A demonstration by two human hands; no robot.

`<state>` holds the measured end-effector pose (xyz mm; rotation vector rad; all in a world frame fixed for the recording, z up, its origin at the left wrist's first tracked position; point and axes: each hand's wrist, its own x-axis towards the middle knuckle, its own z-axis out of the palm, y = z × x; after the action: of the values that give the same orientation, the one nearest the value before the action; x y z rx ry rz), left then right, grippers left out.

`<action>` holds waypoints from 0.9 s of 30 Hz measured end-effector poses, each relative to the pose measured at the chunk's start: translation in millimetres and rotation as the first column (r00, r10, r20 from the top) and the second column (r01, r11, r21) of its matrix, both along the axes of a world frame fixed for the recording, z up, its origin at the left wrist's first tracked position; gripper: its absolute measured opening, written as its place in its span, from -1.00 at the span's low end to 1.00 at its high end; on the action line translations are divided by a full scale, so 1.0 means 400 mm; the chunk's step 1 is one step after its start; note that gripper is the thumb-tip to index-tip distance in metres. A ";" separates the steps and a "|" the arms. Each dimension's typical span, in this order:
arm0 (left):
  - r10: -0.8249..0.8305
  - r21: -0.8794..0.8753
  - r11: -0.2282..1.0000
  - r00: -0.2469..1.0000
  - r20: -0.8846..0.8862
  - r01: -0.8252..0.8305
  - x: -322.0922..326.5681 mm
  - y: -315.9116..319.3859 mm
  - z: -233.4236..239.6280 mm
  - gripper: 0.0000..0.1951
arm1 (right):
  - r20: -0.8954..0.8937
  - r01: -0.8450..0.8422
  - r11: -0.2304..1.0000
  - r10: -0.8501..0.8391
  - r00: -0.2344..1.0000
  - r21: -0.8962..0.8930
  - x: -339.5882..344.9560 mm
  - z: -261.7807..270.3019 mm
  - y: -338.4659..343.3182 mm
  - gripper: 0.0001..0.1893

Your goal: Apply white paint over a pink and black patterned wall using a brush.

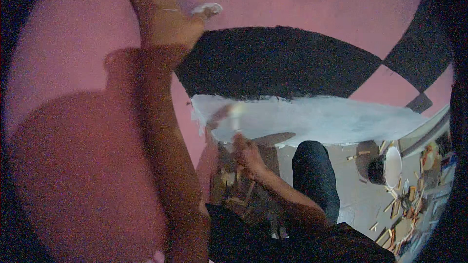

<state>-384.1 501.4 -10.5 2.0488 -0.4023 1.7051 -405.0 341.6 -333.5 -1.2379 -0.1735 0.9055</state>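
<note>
My right hand (248,157) is closed around what looks like a paintbrush (237,115). Motion blurs its pale head, which is against a band of wet-looking white paint (310,117) along the foot of the wall. Above that band the wall has a black painted area (270,62) and a pink area (292,0). Higher up, my left hand (170,18) is raised at the pink surface, its thumb stretched out with white smears on it. The top edge cuts off its fingers. A small dark thing shows among them, and whether they grip it is unclear.
On the grey floor (351,186) to the right stands a dark bucket (393,168) with a white inside or contents. Around it lie several wood scraps (396,208) and other debris. My bent knee (314,175) comes close to the white band. Shadows fall across the wall's left side.
</note>
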 end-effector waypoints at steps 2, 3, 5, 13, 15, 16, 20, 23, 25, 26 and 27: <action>-0.120 -0.048 0.991 0.992 0.049 0.122 0.009 0.008 -0.008 -0.24 | 0.036 -0.138 0.983 0.143 0.989 -0.117 -0.005 0.063 -0.016 -0.62; -0.012 0.037 0.999 1.000 0.013 0.011 0.005 0.015 -0.004 -0.26 | 0.051 -0.206 0.968 0.215 0.975 -0.140 0.001 0.100 -0.021 -0.64; 0.112 0.121 0.986 0.994 0.015 -0.113 -0.004 0.013 0.002 -0.27 | 0.089 -0.279 0.944 0.297 0.951 -0.174 0.042 0.163 -0.036 -0.66; 0.603 0.161 0.797 0.757 -0.251 -0.582 -0.067 -0.065 0.030 -0.32 | 0.436 0.302 0.945 -0.220 0.872 -0.127 0.248 0.023 -0.392 -0.71; 0.565 0.109 0.822 0.779 -0.273 -0.558 -0.071 -0.075 0.036 -0.33 | 0.570 0.328 0.933 -0.190 0.799 -0.149 0.248 -0.008 -0.455 -0.70; 0.538 0.079 0.837 0.789 -0.295 -0.542 -0.071 -0.075 0.039 -0.33 | 0.644 0.369 0.915 -0.187 0.742 -0.160 0.245 -0.019 -0.447 -0.70; 0.441 0.106 0.897 0.867 -0.232 -0.428 -0.073 -0.059 0.033 -0.35 | 0.716 0.460 0.864 -0.189 0.672 -0.204 0.183 -0.032 -0.256 -0.74; 0.582 0.183 0.812 0.786 -0.207 -0.554 -0.061 -0.041 0.018 -0.32 | 0.679 0.322 0.943 -0.185 0.710 -0.080 0.108 -0.017 -0.071 -0.73; 0.394 0.155 0.916 0.905 -0.162 -0.371 -0.047 -0.026 0.013 -0.29 | 0.160 0.043 0.999 -0.039 0.986 -0.026 0.041 0.017 -0.045 -0.69; 0.386 0.159 0.919 0.907 -0.166 -0.362 -0.038 -0.020 0.015 -0.29 | 0.115 0.074 0.992 -0.062 0.991 -0.099 0.030 0.043 -0.016 -0.69; 0.236 0.106 0.969 0.965 -0.115 -0.224 -0.025 -0.015 0.017 -0.28 | 0.224 -0.147 0.984 0.166 0.960 -0.099 0.017 0.073 -0.008 -0.68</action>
<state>-394.1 495.4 -3.5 2.3352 -0.2113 1.7009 -398.1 338.6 -304.4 -1.4206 -0.4292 0.9091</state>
